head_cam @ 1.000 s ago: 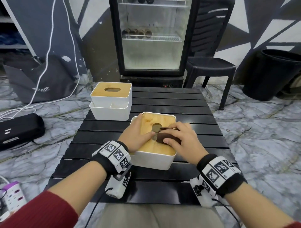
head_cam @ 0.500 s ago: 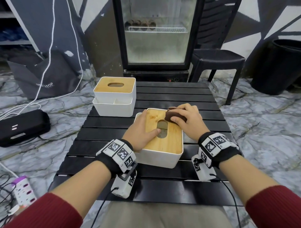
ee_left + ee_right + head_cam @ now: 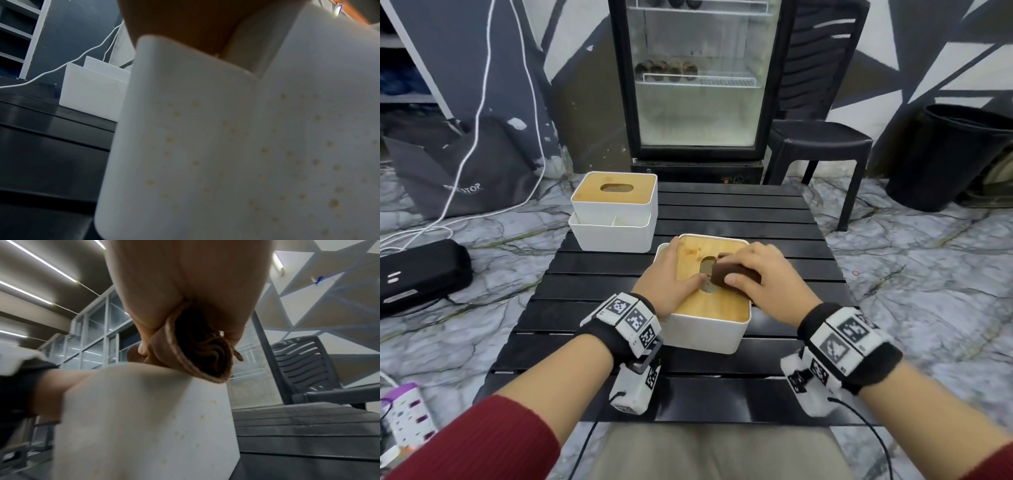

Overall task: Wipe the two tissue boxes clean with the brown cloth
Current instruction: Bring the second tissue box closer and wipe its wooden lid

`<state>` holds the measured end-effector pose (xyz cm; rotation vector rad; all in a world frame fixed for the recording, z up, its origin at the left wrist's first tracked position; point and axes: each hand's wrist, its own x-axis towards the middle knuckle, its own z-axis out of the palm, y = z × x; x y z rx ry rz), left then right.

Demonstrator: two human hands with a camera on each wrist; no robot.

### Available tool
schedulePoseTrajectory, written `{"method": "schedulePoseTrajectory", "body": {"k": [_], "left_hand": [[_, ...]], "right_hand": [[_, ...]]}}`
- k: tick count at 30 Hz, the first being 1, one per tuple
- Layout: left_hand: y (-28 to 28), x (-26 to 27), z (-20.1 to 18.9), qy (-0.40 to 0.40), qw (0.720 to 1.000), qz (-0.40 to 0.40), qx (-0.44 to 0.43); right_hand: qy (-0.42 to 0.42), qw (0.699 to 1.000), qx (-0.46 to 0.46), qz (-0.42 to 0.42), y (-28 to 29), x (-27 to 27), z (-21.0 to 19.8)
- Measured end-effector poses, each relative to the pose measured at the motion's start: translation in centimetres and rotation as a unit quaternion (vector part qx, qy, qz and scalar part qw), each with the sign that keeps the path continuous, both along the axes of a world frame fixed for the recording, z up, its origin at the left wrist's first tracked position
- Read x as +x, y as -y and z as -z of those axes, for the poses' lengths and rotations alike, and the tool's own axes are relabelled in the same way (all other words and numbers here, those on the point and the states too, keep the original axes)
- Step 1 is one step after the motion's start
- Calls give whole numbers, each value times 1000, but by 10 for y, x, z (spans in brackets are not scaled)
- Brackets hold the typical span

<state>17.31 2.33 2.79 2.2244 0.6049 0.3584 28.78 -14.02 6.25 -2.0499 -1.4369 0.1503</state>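
- The right hand (image 3: 763, 277) grips the wadded brown cloth (image 3: 726, 274), pressing it onto the bamboo lid of the nearer white tissue box (image 3: 705, 329), just right of the oval slot.
- The left hand (image 3: 671, 277) lies flat on the lid's left side, fingers straight, steadying it.
- The lid's long axis runs away from the person; unwiped wood lies nearer them.
- The second white bamboo-lidded tissue box (image 3: 616, 205) stands far-left on the black slatted table (image 3: 774, 219).

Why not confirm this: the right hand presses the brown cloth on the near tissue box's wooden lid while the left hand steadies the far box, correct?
Not quite. In the head view the left hand steadies the near tissue box, the same one the right hand wipes with the brown cloth.
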Motion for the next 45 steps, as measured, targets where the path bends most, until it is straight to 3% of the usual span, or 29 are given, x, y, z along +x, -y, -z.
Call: {"method": "schedulePoseTrajectory", "body": {"k": [4,12,34,42,45], "left_hand": [[1,0,-1,1,1000,1,5],[0,1,2,-10,1000,1,7],[-4,0,8,14,1000,4,10],[0,-1,4,6,1000,7,14],[6,-4,-5,-6,998,-9,57]], "right_hand": [[23,998,-28,-41,21,-24,2],[89,996,-11,-31,25,-30,13],[40,998,28,51,-31,40,21],[-30,999,15,23,-34,46,21],[-30,999,7,34,-33,44,18]]}}
